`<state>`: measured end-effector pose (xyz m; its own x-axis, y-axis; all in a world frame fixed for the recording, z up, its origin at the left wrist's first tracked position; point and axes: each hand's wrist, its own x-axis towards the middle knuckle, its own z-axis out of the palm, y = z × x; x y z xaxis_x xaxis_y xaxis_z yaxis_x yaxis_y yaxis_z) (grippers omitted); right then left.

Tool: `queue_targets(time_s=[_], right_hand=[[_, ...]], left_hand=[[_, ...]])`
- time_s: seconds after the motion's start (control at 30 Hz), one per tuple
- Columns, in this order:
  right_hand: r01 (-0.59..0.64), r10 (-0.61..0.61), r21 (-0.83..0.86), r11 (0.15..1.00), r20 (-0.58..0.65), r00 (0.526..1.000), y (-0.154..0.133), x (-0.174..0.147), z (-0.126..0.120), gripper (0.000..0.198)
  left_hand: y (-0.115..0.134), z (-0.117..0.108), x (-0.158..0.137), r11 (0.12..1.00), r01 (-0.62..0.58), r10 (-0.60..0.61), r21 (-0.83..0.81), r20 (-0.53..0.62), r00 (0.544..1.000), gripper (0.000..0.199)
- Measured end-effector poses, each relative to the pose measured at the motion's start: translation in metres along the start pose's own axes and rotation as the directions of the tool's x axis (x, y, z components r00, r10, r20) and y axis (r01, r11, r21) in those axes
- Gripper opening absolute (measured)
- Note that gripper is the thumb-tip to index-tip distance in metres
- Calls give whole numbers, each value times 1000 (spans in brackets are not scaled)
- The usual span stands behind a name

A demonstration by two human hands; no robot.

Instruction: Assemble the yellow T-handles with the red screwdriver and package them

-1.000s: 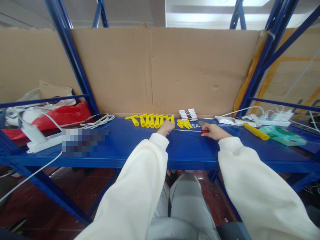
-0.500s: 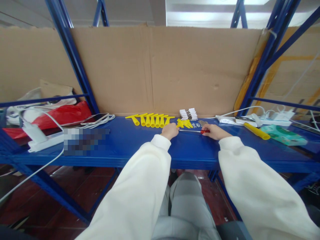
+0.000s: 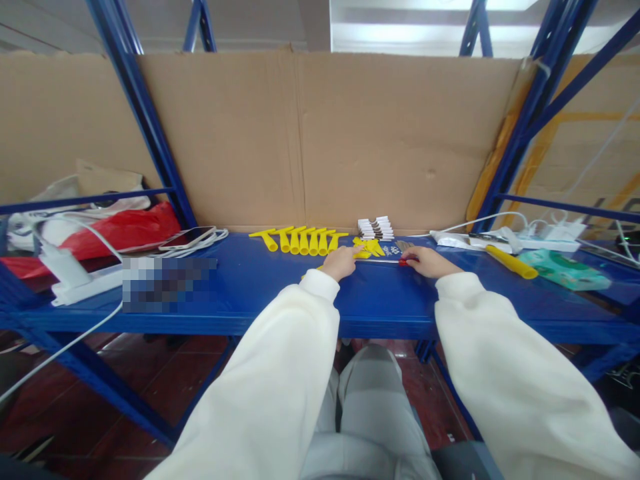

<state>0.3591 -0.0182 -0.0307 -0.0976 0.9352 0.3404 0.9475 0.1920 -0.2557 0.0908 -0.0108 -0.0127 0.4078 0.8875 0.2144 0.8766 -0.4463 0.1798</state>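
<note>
My right hand [image 3: 425, 261] is closed around the red handle of a screwdriver [image 3: 403, 263], its thin metal shaft pointing left at my left hand. My left hand [image 3: 341, 263] is closed, and a bit of yellow plastic part [image 3: 304, 276] sticks out on its left side; the rest is hidden by the hand and sleeve. Just beyond the hands lie small flat yellow pieces [image 3: 369, 247] in a heap, with small metal parts [image 3: 394, 250] beside them. Behind my left hand stretches a row of several yellow plastic handles [image 3: 305, 241] with round open ends.
White pieces [image 3: 376, 228] stand lined up by the cardboard wall [image 3: 240, 140]. On the right are another yellow handle [image 3: 513, 262], a green packet [image 3: 563, 269] and a white power strip [image 3: 550, 245]. At left sit a phone [image 3: 187, 238], cables and a red bag [image 3: 135, 227] on the blue table [image 3: 270, 293].
Both hands stay in nearly the same place. The screwdriver's handle is more covered by my right hand, and a yellow end now shows left of my left hand.
</note>
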Motion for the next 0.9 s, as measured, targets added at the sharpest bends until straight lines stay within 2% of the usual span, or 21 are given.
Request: queue_targets(time_s=[0.13, 0.3, 0.47, 0.63, 0.9], right_hand=[[23, -22, 5, 1000, -50, 998, 2, 4, 2, 23], [28, -30, -35, 999, -53, 998, -7, 13, 5, 28], [-30, 33, -95, 995, 33, 999, -23, 32, 5, 33], [-107, 117, -99, 989, 107, 987, -35, 53, 5, 25], [-268, 267, -157, 951, -26, 963, -34, 53, 8, 19]], left_hand=[[0, 0, 1, 999, -30, 29, -20, -13, 999, 54], [1, -2, 1, 999, -29, 28, -19, -46, 999, 58], [2, -2, 1, 999, -9, 8, -32, -35, 999, 52], [0, 0, 2, 999, 4, -6, -40, -41, 999, 50], [1, 1, 2, 998, -5, 2, -58, -51, 999, 47]])
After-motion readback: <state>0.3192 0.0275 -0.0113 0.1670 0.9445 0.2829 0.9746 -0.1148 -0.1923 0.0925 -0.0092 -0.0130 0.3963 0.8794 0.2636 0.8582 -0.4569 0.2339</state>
